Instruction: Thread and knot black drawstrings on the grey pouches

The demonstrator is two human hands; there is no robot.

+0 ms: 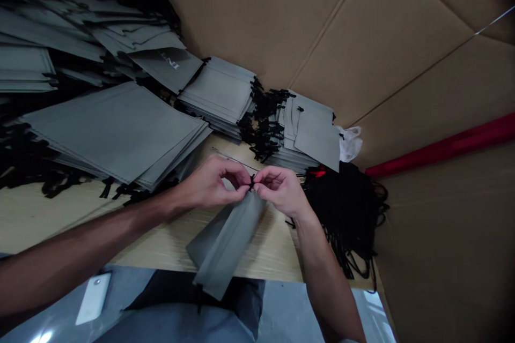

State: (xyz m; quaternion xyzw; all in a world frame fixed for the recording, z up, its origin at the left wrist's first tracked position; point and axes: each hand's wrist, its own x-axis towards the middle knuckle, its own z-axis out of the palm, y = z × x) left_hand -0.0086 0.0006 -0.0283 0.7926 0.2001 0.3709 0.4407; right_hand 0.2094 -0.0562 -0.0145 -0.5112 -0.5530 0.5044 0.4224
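My left hand [217, 182] and my right hand [279, 188] meet above the wooden table [265, 252], both pinched on a thin black drawstring [251, 182] at the top of a grey fabric pouch [225, 244]. The pouch hangs down from my fingers toward the table's near edge. Its lower end droops past the edge over my lap.
Stacks of grey pouches [116, 128] lie to the left and behind, with more stacks [306, 134] at the back. A heap of black cords [346, 209] sits to the right. Cardboard sheets [362, 37] wall the back and right. A white phone [93, 298] rests on my lap.
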